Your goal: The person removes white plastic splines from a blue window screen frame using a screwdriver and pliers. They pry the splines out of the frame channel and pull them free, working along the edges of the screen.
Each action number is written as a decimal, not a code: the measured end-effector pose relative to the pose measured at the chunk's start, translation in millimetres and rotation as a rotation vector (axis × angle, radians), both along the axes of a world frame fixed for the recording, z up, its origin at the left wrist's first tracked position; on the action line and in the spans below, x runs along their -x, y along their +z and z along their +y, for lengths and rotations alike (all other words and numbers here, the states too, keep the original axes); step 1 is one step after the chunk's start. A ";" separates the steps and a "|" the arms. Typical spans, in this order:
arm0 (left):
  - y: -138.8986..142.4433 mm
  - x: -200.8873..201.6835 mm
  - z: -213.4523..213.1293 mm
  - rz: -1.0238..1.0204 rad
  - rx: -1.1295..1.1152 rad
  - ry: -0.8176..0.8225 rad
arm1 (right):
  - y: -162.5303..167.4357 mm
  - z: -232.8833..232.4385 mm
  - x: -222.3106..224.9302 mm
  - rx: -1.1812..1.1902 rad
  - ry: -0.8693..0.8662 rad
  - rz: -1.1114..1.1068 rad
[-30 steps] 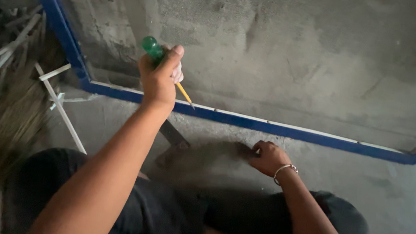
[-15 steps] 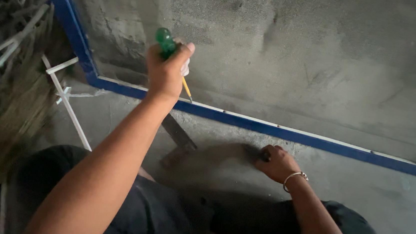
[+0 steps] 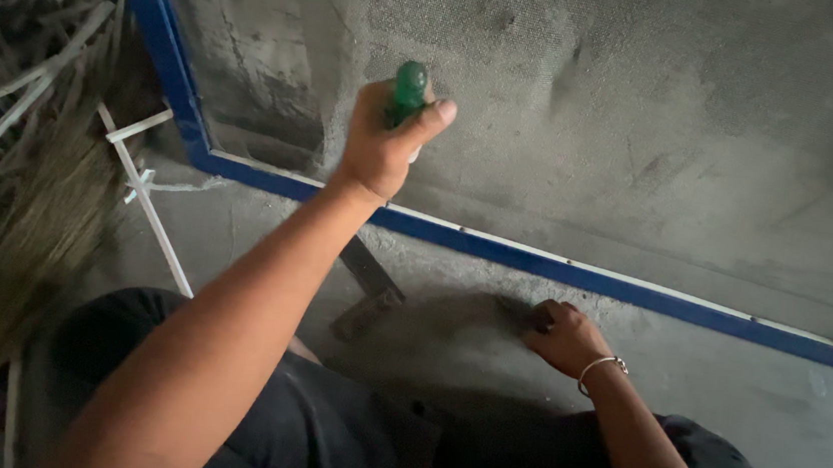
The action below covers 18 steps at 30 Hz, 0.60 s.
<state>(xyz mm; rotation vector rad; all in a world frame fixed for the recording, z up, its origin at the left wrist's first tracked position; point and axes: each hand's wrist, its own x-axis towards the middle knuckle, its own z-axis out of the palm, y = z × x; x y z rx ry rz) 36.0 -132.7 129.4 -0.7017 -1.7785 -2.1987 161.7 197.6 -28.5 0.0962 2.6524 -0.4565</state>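
Translucent glossy green plastic screwdriver handle [image 3: 409, 91]; fine, matt grey woven mesh screen [image 3: 647, 124] in a smooth blue-painted frame [image 3: 574, 273]; rough, dusty concrete floor [image 3: 265, 241]; thin shiny metal bracelet [image 3: 602, 366]; dry, fibrous straw broom [image 3: 29, 240]; matt black cloth trousers [image 3: 338, 438].

Dusty concrete floor [image 3: 485, 371], broom [image 3: 35, 231], sticks [image 3: 143, 200]

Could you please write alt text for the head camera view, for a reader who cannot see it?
The left hand grips a green-handled tool against a blue-framed mesh screen, while the right hand, with a bracelet on its wrist, rests on the concrete floor below. A broom lies at the left.
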 end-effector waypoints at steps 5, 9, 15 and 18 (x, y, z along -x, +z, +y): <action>3.9 -1.7 4.7 -0.079 -0.042 -0.021 | -3.5 0.9 0.2 0.004 0.016 0.005; 3.1 -0.1 6.1 -0.083 -0.049 0.006 | -5.4 1.7 -1.0 -0.007 0.030 0.021; -2.6 4.5 4.4 -0.058 -0.042 -0.036 | -4.2 0.8 -1.0 -0.017 0.029 0.007; -4.1 6.3 3.9 -0.012 -0.030 -0.073 | -3.6 0.5 -0.3 -0.005 0.012 -0.024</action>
